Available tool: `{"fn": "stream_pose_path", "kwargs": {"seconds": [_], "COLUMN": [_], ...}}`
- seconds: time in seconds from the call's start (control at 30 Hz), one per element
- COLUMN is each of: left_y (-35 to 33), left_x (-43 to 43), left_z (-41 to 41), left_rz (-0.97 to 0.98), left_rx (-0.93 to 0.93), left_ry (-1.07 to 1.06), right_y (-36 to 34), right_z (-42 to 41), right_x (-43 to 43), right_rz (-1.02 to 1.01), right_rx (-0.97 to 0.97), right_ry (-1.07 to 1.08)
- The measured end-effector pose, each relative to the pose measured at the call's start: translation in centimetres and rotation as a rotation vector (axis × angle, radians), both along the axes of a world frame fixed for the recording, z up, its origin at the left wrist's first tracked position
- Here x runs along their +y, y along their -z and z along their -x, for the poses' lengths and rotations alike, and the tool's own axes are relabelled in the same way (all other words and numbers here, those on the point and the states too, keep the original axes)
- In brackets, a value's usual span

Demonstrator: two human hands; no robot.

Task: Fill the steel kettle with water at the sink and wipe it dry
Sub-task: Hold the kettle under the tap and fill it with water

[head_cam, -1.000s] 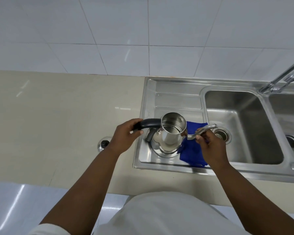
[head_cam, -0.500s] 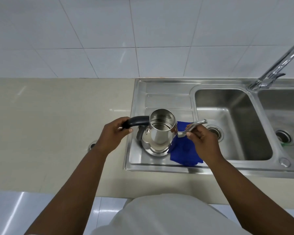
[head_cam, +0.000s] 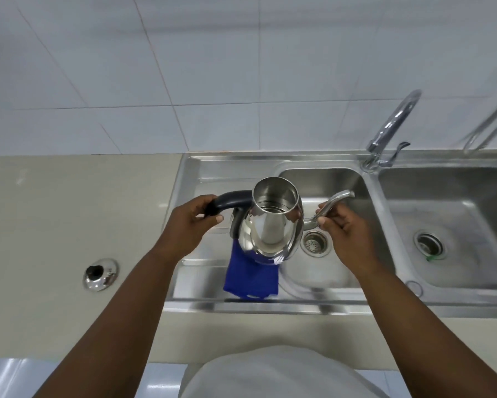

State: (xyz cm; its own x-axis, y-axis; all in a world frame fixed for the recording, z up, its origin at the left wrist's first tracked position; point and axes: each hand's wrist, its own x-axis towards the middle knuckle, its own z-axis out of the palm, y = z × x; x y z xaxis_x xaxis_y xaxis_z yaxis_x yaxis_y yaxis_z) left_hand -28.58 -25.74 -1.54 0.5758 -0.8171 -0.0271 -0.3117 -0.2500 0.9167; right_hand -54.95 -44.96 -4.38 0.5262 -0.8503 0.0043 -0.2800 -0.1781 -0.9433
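A: Your left hand is wrapped round the curved black handle of the shiny steel gooseneck kettle, fingers curled, thumb lying along the grip.

B: And your right hand pinches the thin bent steel spout low down, with thumb and fingertips closed on it.

A: You've got the kettle up between both hands over the stainless steel sink, right where the flat drainboard meets the left basin.

B: The lid's off and the mouth faces up at you. The walls inside are bright, but I can't tell if there's water in there.

A: The round steel lid with the black knob lies on the beige counter, well apart on your left.

B: The blue cloth lies on the drainboard beneath the kettle. I can't tell whether it touches the base.

A: In the left basin, the round drain strainer shows beside the kettle's belly.

B: In the right basin, the drain has a small green scrap at its edge. The chrome tap stands behind, between the basins.
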Motion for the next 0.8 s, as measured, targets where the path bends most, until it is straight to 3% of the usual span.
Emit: {"fn": "stream_pose_path", "kwargs": {"seconds": [0.3,0.8], "left_y": [1.4,3.5], "left_x": [-10.3,-21.2], "left_z": [6.6,7.4], "left_rz": [-0.077,-0.144], "left_rx": [-0.049,-0.038], "left_ry": [0.074,0.126], "right_y": [0.3,4.3], "right_z": [7.2,8.0], "right_x": [-7.6,-18.4], "right_rz": [0.089,-0.046], "right_rx": [0.066,0.020], "right_ry": [0.112,0.140]}}
